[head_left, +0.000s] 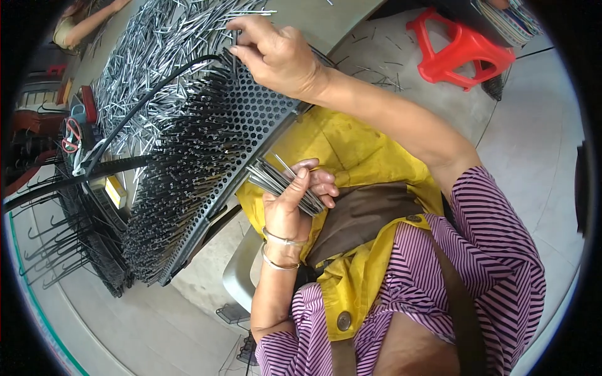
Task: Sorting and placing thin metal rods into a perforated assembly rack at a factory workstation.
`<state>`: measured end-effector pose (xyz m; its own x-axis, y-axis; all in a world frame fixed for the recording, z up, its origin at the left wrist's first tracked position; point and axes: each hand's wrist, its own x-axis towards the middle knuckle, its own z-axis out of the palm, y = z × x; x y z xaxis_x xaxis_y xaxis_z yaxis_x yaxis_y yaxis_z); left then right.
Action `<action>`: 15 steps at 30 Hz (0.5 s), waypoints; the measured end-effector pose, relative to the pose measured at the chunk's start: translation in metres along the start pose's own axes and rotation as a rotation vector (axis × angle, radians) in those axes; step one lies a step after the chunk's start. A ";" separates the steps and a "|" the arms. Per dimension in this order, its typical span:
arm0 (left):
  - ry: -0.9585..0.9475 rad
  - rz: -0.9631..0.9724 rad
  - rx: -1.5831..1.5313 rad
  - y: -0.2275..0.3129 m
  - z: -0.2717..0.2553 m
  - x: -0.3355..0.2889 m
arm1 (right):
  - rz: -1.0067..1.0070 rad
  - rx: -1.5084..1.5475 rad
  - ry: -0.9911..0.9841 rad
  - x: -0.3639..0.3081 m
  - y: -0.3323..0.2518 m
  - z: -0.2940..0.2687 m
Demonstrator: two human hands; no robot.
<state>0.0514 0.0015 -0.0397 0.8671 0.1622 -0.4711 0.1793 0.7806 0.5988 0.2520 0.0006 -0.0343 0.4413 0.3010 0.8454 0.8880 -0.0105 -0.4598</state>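
Beside grey workbench (326, 22), concrete floor (533, 144), red stool (461, 50), perforated plate (251, 119)

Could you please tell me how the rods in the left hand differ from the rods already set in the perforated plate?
The rods in the left hand lie loose in a small slanted bundle; the rods in the perforated plate stand apart, one to a hole. The held ones are few; the plate's are many. Both are thin, straight metal rods.

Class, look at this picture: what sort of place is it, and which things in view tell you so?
Probably a small workshop for hand assembly: a perforated metal plate packed with thin metal pins, a heap of loose pins on the bench, and the left hand holding a bundle of pins.
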 end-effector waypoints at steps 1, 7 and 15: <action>0.003 0.002 -0.004 0.000 0.000 0.000 | -0.002 0.003 0.007 -0.003 0.004 0.005; 0.018 -0.007 -0.013 0.000 -0.003 -0.001 | -0.154 -0.071 -0.158 -0.011 0.010 0.009; -0.003 0.000 -0.006 0.002 -0.003 0.001 | -0.336 -0.083 -0.314 -0.001 0.007 0.012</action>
<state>0.0517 0.0048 -0.0407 0.8685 0.1605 -0.4689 0.1763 0.7841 0.5950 0.2563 0.0113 -0.0420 0.0778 0.5749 0.8145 0.9880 0.0651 -0.1403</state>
